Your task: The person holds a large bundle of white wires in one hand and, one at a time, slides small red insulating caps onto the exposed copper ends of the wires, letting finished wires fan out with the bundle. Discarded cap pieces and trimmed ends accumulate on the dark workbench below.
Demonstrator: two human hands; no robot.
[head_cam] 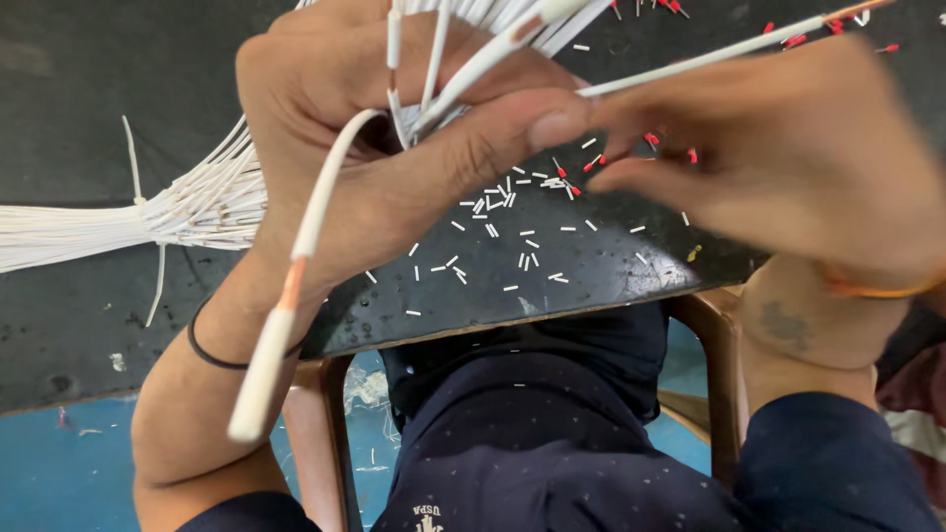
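Clutching fanned white wires (463,49), the left hand (394,148) hides the right hand's (788,158) pinching grip above scattered clippings (503,232).

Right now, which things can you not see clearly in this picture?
- Head view: the right hand is motion-blurred, so what its fingertips pinch is unclear.
- The left hand covers where the white wires fan out.
- The top edge cuts off the wire ends.
- The red-tipped pieces are too small to identify.
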